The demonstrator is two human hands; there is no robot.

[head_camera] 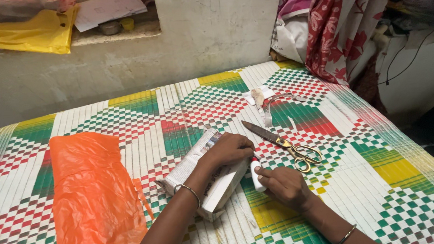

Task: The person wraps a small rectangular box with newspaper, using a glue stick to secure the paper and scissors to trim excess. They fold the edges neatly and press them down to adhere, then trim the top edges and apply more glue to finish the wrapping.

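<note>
Newspaper packet under left grip (pressed), glue stick beside

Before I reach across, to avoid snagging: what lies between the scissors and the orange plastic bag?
The newspaper-wrapped packet under the left hand, in the head view.

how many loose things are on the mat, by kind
orange plastic bag: 1
newspaper-wrapped packet, under the left hand: 1
white glue stick, in the right hand: 1
gold-handled scissors: 1
clear plastic wrapper: 1
small white scrap: 1
total: 6
</note>
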